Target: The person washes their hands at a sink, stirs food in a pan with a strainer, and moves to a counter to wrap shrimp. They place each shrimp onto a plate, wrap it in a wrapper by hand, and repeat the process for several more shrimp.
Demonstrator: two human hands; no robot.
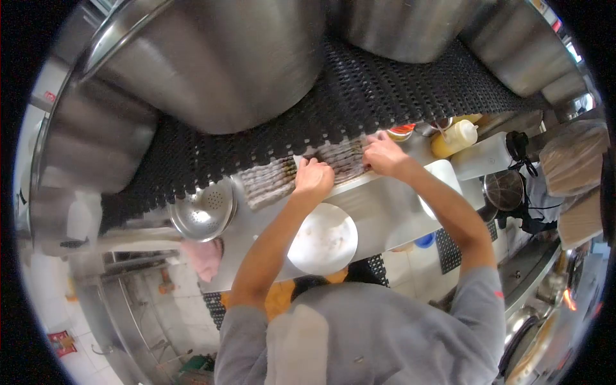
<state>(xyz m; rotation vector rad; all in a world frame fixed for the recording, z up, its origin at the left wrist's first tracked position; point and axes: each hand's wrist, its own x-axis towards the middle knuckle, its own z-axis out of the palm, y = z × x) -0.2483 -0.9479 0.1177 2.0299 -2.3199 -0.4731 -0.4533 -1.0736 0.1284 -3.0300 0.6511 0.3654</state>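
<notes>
Rows of grey, ridged pieces [269,181], packed side by side, lie in a pale shallow tray under the shelf's front edge. My left hand [314,179] reaches over the middle of these rows, its fingers bent down among them. To its right, my right hand [383,156] is at the far end of the rows, fingers curled together. What either hand pinches is hidden, and I cannot tell the pieces' kind. A white round bowl [323,239] with small brownish bits in it stands just below my left hand on the steel counter [366,208].
Large steel pots [218,64] stand on a black perforated mat [385,90] overhead. A metal colander [204,208] and a pink cloth [204,258] are at the left. Rightward are a white tray [441,186], a yellow squeeze bottle [453,139] and a wire strainer [503,190].
</notes>
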